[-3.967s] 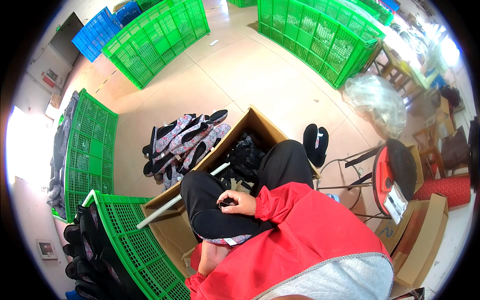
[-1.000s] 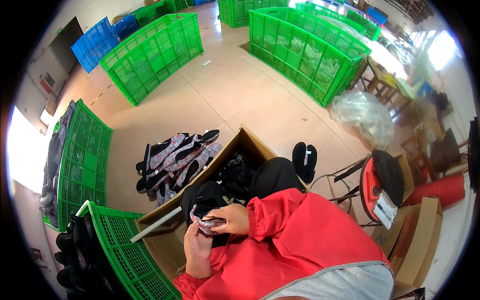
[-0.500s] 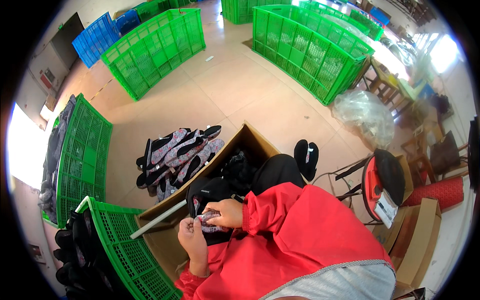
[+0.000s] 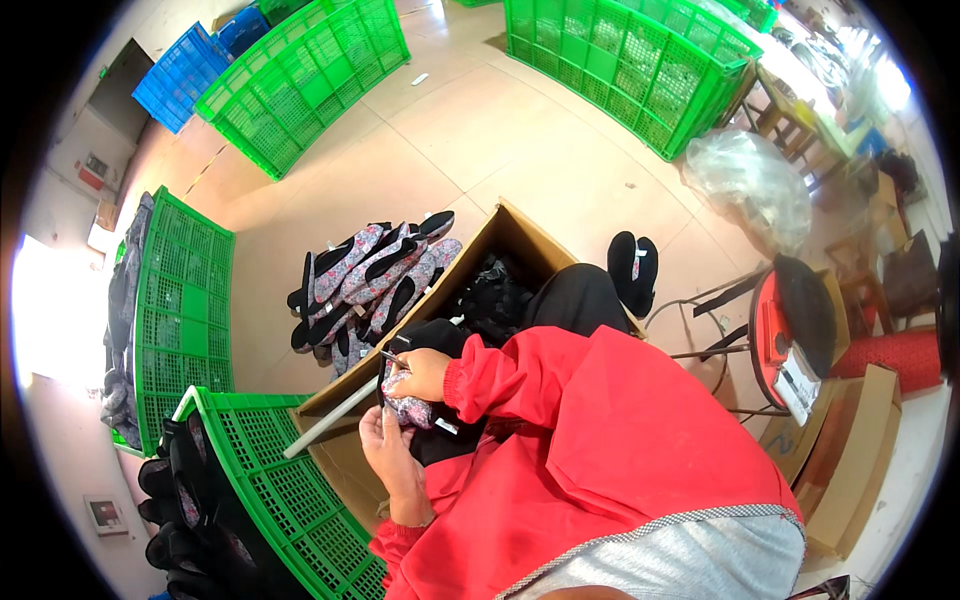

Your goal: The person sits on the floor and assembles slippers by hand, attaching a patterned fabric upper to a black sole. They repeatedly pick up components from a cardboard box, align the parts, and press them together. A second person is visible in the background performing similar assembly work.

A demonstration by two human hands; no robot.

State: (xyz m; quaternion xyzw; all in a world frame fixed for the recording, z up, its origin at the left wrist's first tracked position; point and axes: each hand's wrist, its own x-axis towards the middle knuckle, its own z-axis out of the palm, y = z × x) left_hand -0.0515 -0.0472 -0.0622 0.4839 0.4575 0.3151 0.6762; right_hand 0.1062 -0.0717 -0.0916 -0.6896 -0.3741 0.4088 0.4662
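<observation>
A grey-and-pink floral slipper (image 4: 408, 410) with black parts lies over my lap, a small white tag near its lower edge. My left hand (image 4: 390, 450) pinches its near edge between thumb and fingers. At the slipper's upper end is my right hand (image 4: 426, 376), fingers closed. A small dark metal tool (image 4: 396, 358) sticks out from these fingers; its exact kind is too small to make out. Black cloth in my lap partly hides the slipper's outline.
An open cardboard box (image 4: 525, 235) holding black items stands before me. Floral slippers (image 4: 375, 270) are heaped on the floor beyond it. A black pair (image 4: 632, 272) lies right. Green crates (image 4: 185, 320) stand around; a stool (image 4: 775, 330) is at right.
My right hand has shifted up and left along the slipper, and the dark tool now shows beyond its fingers. More floral fabric is exposed. The whole view has shifted slightly.
</observation>
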